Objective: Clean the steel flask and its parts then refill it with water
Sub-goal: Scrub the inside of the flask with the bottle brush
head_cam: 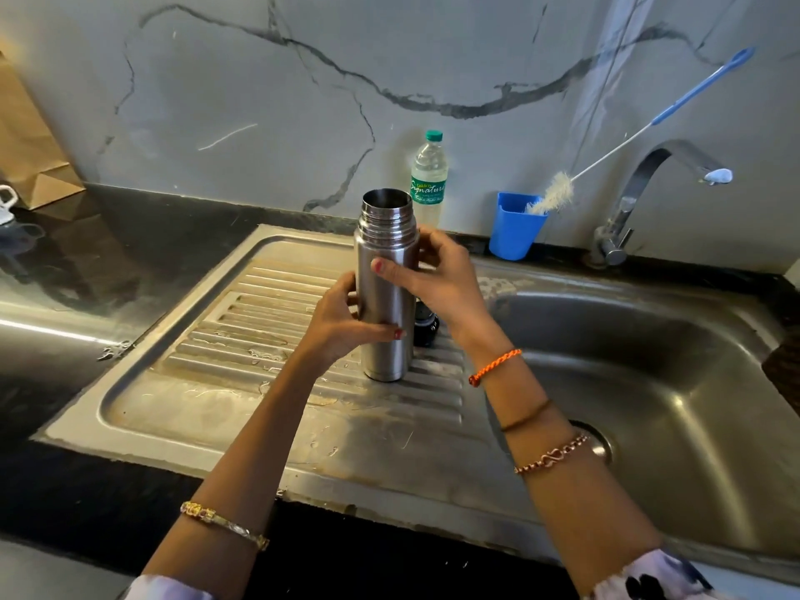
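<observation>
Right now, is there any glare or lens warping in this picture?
Head view: glare streaks the dark counter at left and the sink basin; the wide lens bends the counter edges; the flask in both hands stays sharp.

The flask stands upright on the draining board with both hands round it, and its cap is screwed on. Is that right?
Not quite. The flask does stand upright on the draining board, with the left hand and right hand round it, but the head view shows its threaded mouth open, with no cap on it.
</observation>
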